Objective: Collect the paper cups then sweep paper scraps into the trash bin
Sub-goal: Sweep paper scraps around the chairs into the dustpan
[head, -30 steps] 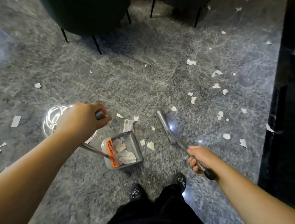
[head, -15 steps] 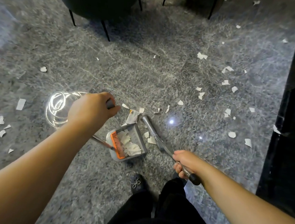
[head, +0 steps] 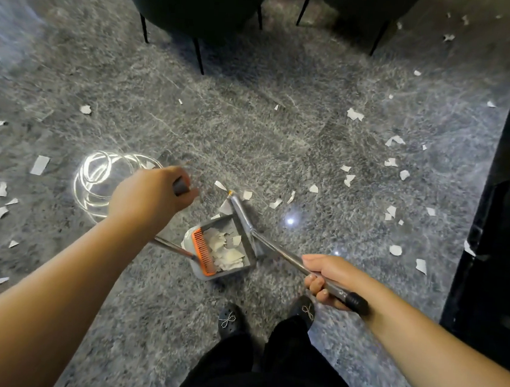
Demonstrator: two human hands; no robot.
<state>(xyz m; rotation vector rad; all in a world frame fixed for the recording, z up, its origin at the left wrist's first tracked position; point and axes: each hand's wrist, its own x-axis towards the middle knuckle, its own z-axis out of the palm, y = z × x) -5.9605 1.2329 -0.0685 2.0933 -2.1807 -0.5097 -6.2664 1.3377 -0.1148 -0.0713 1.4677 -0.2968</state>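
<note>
Open floor ahead of dustpan, only small paper scraps scattered there. Chair legs stand farther ahead, second set far right. Dark wall closes right side, near right hand. Broom head lies against dustpan's right edge. Left of left hand: bare floor with scraps. Shoes just behind dustpan.
</note>
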